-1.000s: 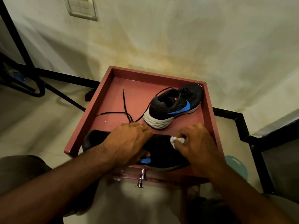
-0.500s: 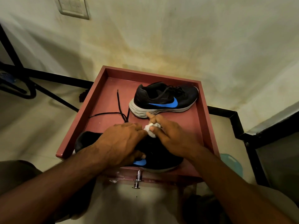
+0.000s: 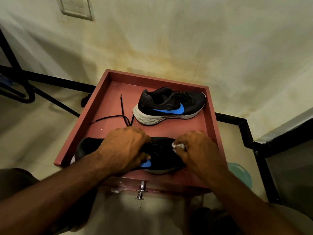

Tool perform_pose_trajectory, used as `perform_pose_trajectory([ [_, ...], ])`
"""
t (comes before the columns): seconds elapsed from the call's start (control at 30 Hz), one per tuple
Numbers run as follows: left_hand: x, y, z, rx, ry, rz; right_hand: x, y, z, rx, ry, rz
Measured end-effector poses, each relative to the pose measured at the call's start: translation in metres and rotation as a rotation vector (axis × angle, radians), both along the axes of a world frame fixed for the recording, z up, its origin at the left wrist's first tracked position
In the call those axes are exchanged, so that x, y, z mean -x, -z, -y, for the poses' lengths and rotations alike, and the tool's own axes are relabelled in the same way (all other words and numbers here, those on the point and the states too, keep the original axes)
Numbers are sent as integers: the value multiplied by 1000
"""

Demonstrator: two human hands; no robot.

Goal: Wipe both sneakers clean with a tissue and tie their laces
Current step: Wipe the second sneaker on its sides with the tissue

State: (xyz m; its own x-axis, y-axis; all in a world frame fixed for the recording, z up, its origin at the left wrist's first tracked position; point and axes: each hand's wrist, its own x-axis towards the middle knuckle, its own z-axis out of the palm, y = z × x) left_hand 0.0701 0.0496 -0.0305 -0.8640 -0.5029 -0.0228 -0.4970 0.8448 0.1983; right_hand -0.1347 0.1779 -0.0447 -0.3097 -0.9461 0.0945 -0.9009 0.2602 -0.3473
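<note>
A: Where do the shoes sit?

B: Both on the red tray point(image 3: 105, 92); the near shoe point(image 3: 162, 160) lies along the tray's front edge, black with a blue mark on its side, its heel hanging past the tray's left front corner; the far shoe point(image 3: 169, 106) stands upright toward the tray's back right, toe pointing right, white sole facing us, well apart from the near one.

A: And the hands?

B: The left hand point(image 3: 123, 148) is curled over the middle of the near shoe, gripping its upper, thumb down by the blue mark; the right hand point(image 3: 199, 150) rests on the toe end of the same shoe, fingers bent, pinching a small white tissue point(image 3: 178, 146) against the black fabric.

A: Laces?

B: A loose black lace point(image 3: 122, 109) trails across the tray's floor left of the far shoe, running toward the left hand; it probably belongs to the near shoe, though the hand hides the join; the far shoe's own laces look bunched over its tongue, too dark to read as tied or not.

A: Anything else by the tray?

B: A metal knob point(image 3: 141, 190) sticks out below the tray's front edge; a wall switch plate point(image 3: 74, 5) sits on the stained wall above the tray's back left.
</note>
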Motion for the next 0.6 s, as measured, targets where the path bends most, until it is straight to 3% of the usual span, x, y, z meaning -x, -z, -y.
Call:
perform_pose_trajectory([
  [0.1,-1,1,-2,-30,-9,-7,17,-11,3,140,150,-181],
  [0.13,-2,1,-2,-37,-5,-7,21,-13,3,184,136,-102],
  [0.2,-4,2,-3,-39,-2,-3,16,-13,0,192,58,259],
  [0.27,-4,3,-4,-33,0,4,-1,-8,-6,37,-80,422],
  [0.37,-1,0,-6,-3,24,11,-7,8,-5,-62,-74,142],
  [0.5,0,0,-6,-20,-2,14,4,-5,6,107,124,-200],
  [0.53,-1,0,-7,-26,1,16,5,-5,5,175,99,-208],
  [0.6,-3,1,-8,-32,11,16,0,-5,0,218,2,11],
])
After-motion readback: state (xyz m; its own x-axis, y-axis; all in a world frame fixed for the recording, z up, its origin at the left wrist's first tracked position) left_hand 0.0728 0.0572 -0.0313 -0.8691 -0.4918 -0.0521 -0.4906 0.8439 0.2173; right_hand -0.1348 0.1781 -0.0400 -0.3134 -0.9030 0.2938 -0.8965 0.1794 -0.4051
